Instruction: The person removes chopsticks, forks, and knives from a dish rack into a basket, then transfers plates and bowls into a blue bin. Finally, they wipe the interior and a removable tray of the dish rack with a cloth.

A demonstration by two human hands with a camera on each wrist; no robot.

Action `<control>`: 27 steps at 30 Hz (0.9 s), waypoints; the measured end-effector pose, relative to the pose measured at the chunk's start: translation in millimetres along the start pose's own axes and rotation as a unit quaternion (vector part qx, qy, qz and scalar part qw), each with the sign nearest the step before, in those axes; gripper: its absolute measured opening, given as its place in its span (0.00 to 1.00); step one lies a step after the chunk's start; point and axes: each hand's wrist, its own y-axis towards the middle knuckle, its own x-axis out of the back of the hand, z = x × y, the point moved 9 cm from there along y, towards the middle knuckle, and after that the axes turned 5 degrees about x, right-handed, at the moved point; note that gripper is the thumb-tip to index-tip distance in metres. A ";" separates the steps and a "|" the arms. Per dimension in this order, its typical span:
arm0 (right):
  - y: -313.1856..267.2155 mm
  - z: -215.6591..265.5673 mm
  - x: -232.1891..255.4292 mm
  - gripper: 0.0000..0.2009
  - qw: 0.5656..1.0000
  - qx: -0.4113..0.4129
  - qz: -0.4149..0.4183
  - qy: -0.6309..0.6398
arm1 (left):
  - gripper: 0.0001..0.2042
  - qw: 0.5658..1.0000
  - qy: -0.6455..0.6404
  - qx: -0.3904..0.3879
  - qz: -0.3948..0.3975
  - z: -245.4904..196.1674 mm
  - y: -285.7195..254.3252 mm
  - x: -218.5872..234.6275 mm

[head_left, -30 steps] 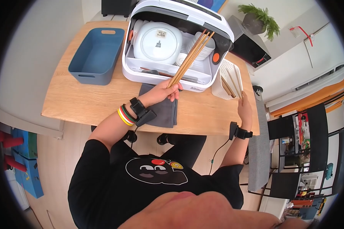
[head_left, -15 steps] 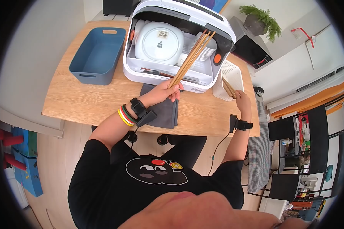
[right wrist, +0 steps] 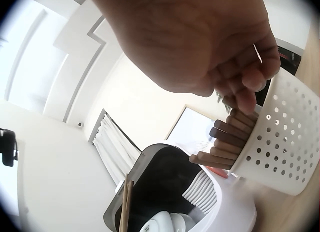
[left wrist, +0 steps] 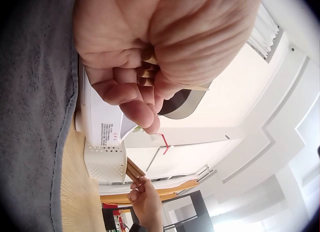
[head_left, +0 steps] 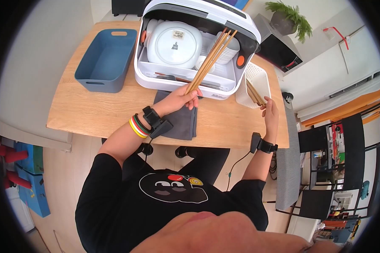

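My left hand (head_left: 182, 100) grips a bundle of wooden chopsticks (head_left: 211, 61), which slants up in front of the white dish box (head_left: 179, 86). In the left wrist view the left hand (left wrist: 160, 47) has its fingers curled round the stick ends. My right hand (head_left: 271, 116) is at the near rim of the white perforated basket (head_left: 261, 76), where more chopsticks (head_left: 254, 93) lean out. The right wrist view has the right hand (right wrist: 200, 47) with curled fingertips on the end of one chopstick (right wrist: 231, 103), beside several others (right wrist: 227, 137).
A blue bin (head_left: 103, 57) stands at the table's left. The dish box holds a large white plate (head_left: 174, 44), stacked bowls (head_left: 227, 50) and cutlery in its front tray. A folded grey cloth (head_left: 179, 124) lies under the left hand. Behind the basket is a microwave (head_left: 278, 50).
Light chopsticks at the right hand, raised across the basket a second ago, no longer stand out separately. The right hand shifted slightly, its fingers now spread more. The left hand has barely moved.
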 end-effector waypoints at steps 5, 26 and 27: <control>0.5 -5.9 -3.3 0.15 1.000 0.013 -0.006 0.012 | 0.14 1.000 0.010 0.002 -0.007 -3.0 -0.9 -1.1; -13.4 25.2 2.5 0.16 0.976 0.083 -0.151 -0.132 | 0.14 1.000 0.003 0.003 -0.001 -3.1 -0.8 -2.1; -15.9 33.7 5.5 0.16 0.976 0.070 -0.172 -0.115 | 0.14 1.000 0.008 0.006 -0.006 -4.2 -1.3 -2.4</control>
